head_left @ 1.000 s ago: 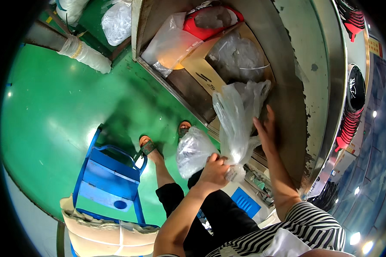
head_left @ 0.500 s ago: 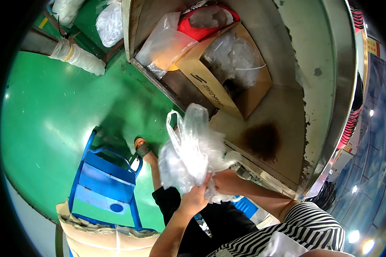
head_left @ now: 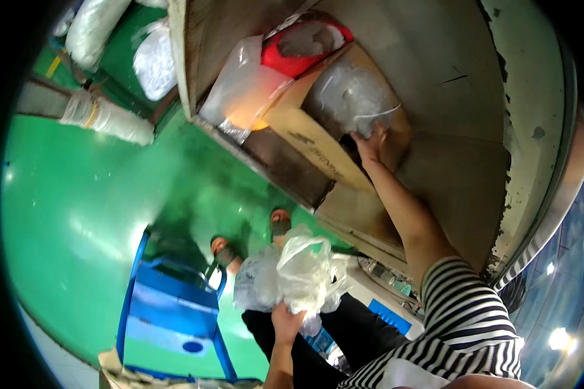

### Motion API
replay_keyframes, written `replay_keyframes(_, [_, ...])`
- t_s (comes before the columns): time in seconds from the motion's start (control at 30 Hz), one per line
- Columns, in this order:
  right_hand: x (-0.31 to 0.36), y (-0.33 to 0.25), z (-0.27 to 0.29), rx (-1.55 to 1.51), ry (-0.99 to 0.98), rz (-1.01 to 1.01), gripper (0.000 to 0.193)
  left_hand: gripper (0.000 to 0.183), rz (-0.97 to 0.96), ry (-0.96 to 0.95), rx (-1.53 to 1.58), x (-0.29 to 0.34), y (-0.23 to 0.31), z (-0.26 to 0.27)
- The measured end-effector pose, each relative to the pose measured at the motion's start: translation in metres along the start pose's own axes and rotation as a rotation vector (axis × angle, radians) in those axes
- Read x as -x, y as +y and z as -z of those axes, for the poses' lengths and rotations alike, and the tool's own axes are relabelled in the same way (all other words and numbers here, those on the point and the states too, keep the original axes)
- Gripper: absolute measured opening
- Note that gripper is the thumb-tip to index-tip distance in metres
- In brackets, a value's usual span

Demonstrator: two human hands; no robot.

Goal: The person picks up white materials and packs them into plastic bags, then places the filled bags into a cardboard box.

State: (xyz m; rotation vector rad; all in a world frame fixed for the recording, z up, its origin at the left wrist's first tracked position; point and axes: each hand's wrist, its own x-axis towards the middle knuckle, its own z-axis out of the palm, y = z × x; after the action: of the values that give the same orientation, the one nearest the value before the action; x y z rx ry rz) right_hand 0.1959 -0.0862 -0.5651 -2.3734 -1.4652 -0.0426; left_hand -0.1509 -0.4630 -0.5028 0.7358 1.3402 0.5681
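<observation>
Green glossy floor [head_left: 78, 214] fills the left side of the view, with a blue plastic stool [head_left: 169, 311] standing on it near the person's sandalled feet. Just right of the stool, the left hand [head_left: 285, 322] is closed around a bunch of crumpled clear plastic bags [head_left: 298, 275], held low above the lap. Further right, a worn workbench [head_left: 461, 168] carries an open cardboard box [head_left: 331, 126] with clear plastic stuffed inside — a red container [head_left: 311, 45] sits just behind it. The right hand [head_left: 368, 141] reaches into the box at its near edge, fingers among the plastic; whether they grip anything cannot be told.
</observation>
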Motion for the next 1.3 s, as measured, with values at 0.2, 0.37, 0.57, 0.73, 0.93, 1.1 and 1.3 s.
replay_keyframes(0.2, [-0.05,0.001,-0.061,-0.092,-0.629,-0.227,0.065,0.04,0.063,0.054,-0.015,-0.015,0.016,0.024])
replay_keyframes(0.37, [-0.031,0.097,-0.054,0.303,-0.465,0.442,0.006,0.04,0.004,0.117,-0.023,-0.022,0.001,0.014])
replay_keyframes(0.57, [0.034,0.168,-0.021,-0.081,-0.609,0.168,0.021,0.044,0.103,0.085,-0.021,-0.02,0.025,0.028])
replay_keyframes(0.73, [-0.066,0.113,-0.041,0.243,-0.059,0.218,0.06,0.044,0.173,0.069,-0.204,-0.017,0.011,0.031])
replay_keyframes(0.93, [-0.156,0.128,-0.015,0.04,-0.448,-0.097,0.036,0.045,0.102,0.037,-0.029,-0.028,0.03,0.037])
replay_keyframes(1.1, [0.002,0.103,-0.05,0.479,-0.536,0.057,0.02,0.048,0.174,0.117,0.015,-0.015,0.026,0.039])
replay_keyframes(1.3, [0.043,0.092,-0.006,0.329,-1.096,-0.331,0.032,0.051,0.213,0.073,-0.069,-0.017,-0.002,0.024])
